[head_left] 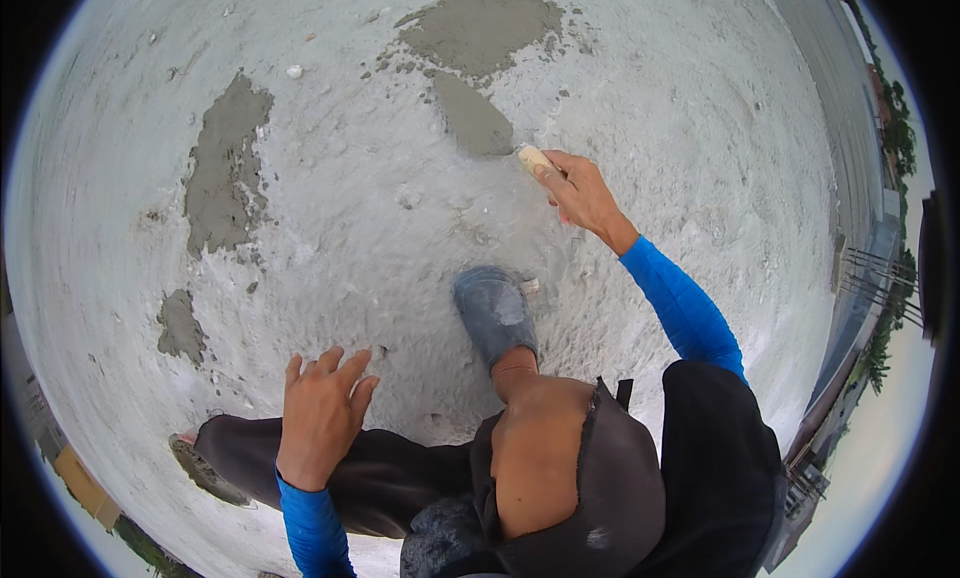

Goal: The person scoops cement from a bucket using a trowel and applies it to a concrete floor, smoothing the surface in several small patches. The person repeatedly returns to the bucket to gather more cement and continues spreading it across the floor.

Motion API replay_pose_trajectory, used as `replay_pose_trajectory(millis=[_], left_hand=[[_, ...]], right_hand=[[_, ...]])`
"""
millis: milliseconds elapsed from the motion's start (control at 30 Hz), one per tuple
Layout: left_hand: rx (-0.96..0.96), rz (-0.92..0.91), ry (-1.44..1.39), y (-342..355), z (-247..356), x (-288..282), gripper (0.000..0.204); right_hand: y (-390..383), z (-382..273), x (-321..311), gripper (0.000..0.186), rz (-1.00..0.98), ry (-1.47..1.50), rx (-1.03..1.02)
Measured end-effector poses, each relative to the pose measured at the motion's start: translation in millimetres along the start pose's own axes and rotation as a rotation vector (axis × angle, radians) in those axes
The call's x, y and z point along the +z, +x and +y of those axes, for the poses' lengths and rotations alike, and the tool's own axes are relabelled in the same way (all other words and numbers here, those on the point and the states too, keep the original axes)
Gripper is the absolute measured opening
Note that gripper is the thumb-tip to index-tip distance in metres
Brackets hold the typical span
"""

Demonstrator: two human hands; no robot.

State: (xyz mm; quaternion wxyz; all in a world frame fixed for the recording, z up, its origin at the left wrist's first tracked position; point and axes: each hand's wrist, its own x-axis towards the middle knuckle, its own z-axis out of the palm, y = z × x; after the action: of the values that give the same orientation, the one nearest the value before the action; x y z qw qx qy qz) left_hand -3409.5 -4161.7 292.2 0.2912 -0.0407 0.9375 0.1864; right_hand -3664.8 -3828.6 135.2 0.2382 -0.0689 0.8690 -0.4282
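Observation:
My right hand point(580, 193) is closed around the pale wooden handle of a trowel point(474, 118). Its pointed blade is coated in grey mortar and reaches up and left, with the tip against a patch of wet mortar point(485, 30) on the rough grey slab point(640, 108). My left hand point(326, 410) hangs over my bent left leg, its fingers apart and nothing in them.
On the left lie a long strip of wet mortar point(228, 168) and a smaller dab point(181, 327). My dark rubber shoe point(495, 313) rests mid-slab. Rebar ends point(882, 283) stick out at the right, beyond the slab's edge.

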Motion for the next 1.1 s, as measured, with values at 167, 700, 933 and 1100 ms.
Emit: replay_pose_trajectory(millis=[167, 700, 933, 1100], left_hand=[[0.03, 0.016, -0.005, -1, 4, 4, 0.031], [0.072, 0.028, 0.042, 6, 20, 1, 0.031], [0.042, 0.055, 0.019, -10, 7, 1, 0.03], [0.021, -0.034, 0.033, -9, 1, 16, 0.03]], right_hand=[[21, -20, -26, 0.04, -0.078, 0.064, 0.082], [125, -42, 11, 0.036, 0.111, -0.44, -0.421], [163, 33, -97, 0.046, 0.407, -0.565, -0.099], [127, 33, -128, 0.046, 0.447, -0.16, 0.162]])
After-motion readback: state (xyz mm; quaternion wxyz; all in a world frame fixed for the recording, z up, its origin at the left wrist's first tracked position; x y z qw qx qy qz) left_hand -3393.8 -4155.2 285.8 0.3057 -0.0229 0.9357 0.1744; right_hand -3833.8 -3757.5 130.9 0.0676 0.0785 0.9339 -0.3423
